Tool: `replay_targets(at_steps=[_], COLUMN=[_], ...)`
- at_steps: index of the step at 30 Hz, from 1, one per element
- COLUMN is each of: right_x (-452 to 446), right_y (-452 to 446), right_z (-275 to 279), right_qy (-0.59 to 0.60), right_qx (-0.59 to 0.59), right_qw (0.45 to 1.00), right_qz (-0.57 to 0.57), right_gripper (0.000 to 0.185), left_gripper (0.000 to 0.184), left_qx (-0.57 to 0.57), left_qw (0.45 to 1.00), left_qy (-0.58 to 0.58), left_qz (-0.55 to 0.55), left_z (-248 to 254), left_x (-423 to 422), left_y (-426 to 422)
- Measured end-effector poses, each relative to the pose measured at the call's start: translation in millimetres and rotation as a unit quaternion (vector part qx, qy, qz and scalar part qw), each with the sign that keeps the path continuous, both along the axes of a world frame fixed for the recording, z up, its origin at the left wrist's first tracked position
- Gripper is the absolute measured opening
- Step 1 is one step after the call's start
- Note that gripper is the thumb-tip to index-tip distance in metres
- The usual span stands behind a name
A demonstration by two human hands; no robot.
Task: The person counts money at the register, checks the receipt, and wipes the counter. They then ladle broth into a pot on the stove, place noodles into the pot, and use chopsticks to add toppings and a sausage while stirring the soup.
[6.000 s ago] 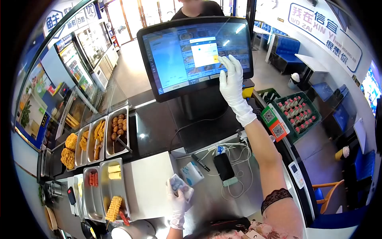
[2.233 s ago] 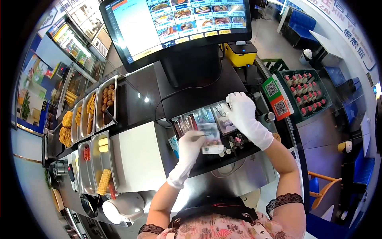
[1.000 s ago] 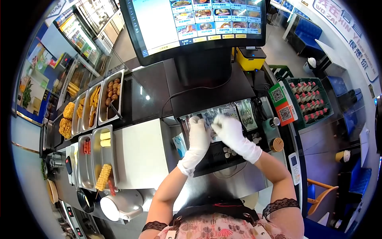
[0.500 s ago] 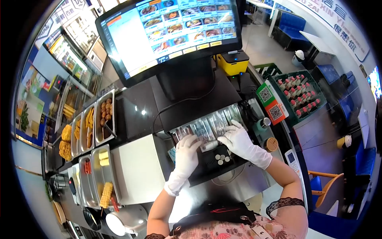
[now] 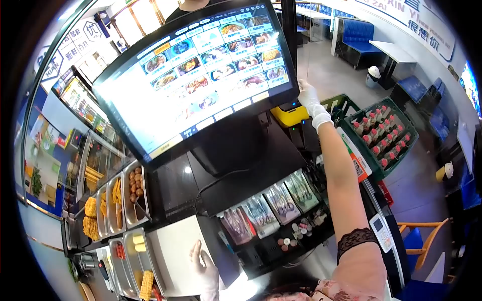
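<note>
My right hand [image 5: 310, 98], in a white glove, is stretched far forward at the right edge of the touchscreen monitor [image 5: 201, 75]. Its fingers are partly hidden there, so I cannot see what they hold, if anything. My left hand [image 5: 205, 268], also gloved, hovers over the white board [image 5: 173, 251] with its fingers apart and nothing in them. Between my arms the cash drawer [image 5: 256, 263] stands pulled out. Banknotes [image 5: 259, 215] lie in its slots under clips, and several coins [image 5: 286, 243] sit in the front part.
Metal trays [image 5: 158, 268] of fried food, eggs and corn line the left. Behind the monitor stands a person [image 5: 193, 5]. To the right are a yellow device [image 5: 291, 116], a QR-code sign [image 5: 359, 165], a green crate [image 5: 396, 168] of bottles and a handheld device [image 5: 380, 233].
Both hands have left the cash drawer. The right one has reached forward beside the monitor; the left has drawn back leftward. The notes and coins are now uncovered, and a person shows behind the monitor.
</note>
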State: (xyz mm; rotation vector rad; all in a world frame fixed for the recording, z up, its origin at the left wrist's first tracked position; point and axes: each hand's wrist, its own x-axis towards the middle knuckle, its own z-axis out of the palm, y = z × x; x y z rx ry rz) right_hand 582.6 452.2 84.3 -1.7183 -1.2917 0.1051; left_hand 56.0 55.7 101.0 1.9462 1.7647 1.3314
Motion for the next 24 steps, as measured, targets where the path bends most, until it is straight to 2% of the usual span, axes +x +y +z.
replay_targets(at_steps=[1,3,4,7,8,9,10,11,12,15,17,19,22,24], right_x=[17,39,30,-32,-39,-35,-31,-25,13,2,-4,-17,-36,-41], right_y=[41,107,98,-5,-2,-2,-2,-2,42,10,-5,-15,-27,-35], right_z=[-30,-74,-66,36,41,43,46,50,6,20,26,27,28,28], right_qy=[0.001,0.170,0.184,0.028,0.079,0.078,0.230,0.375,0.369,0.316,0.354,0.421,0.401,0.372], right_qx=[0.001,0.054,0.042,-0.059,-0.026,-0.027,-0.019,-0.012,0.028,0.057,0.045,0.125,0.128,0.110], right_qw=[1.000,0.982,0.980,0.998,0.996,0.996,0.973,0.924,0.918,0.939,0.927,0.886,0.898,0.916], right_qz=[-0.003,0.068,0.059,-0.012,-0.040,-0.042,0.016,0.071,0.141,0.122,0.114,0.151,0.124,0.098], right_gripper=[0.038,0.036,0.036,0.039,0.035,0.035,0.031,0.028,0.024,0.023,0.020,0.017,0.016,0.016], left_gripper=[0.030,0.031,0.031,0.030,0.030,0.030,0.029,0.029,0.028,0.027,0.027,0.027,0.026,0.025], left_qx=[-0.031,-0.061,-0.057,-0.025,-0.022,-0.020,-0.017,-0.022,-0.025,-0.031,-0.033,-0.011,-0.009,-0.008], left_qw=[0.999,0.998,0.998,0.999,1.000,1.000,1.000,1.000,1.000,0.999,0.999,0.998,0.999,0.998], left_qy=[0.015,0.031,0.016,0.006,0.003,-0.001,-0.011,-0.012,-0.003,-0.012,-0.028,-0.047,-0.017,-0.043], left_qz=[0.000,-0.003,-0.014,-0.030,-0.023,-0.015,0.000,-0.002,0.000,-0.005,-0.009,-0.029,-0.030,-0.039], left_z=[0,-2,-3,-8,-1,1,-1,-2,-1,-3,-6,-6,3,5], left_x=[3,8,12,13,16,19,20,20,20,20,19,18,19,18], left_y=[-6,-9,-9,0,3,5,6,7,8,9,9,8,6,3])
